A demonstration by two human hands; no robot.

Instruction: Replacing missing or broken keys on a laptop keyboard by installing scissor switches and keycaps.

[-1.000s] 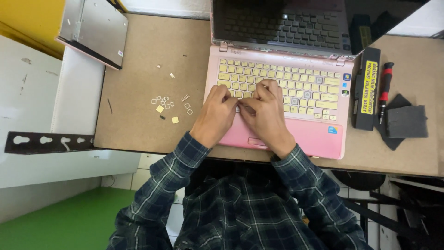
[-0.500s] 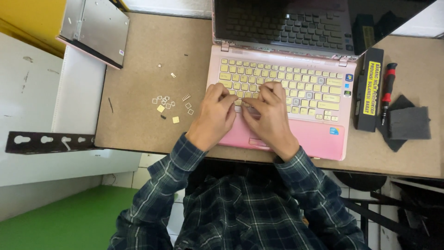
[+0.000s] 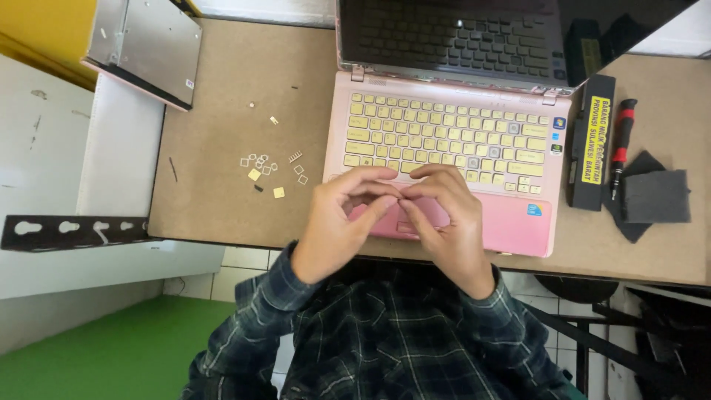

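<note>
I am holding my left hand (image 3: 342,222) and right hand (image 3: 444,222) together over the pink laptop (image 3: 444,148), just above its smooth palm rest, fingertips meeting and pinching something too small to make out. The laptop's pale yellow square keys (image 3: 437,137) are lying just beyond my fingers. Left of the laptop, small loose keycaps (image 3: 268,169) are scattered on the rough brown fibreboard bench (image 3: 222,111). Right of the laptop, a red-handled screwdriver (image 3: 621,144) is lying beside dark grey cloths (image 3: 655,196).
</note>
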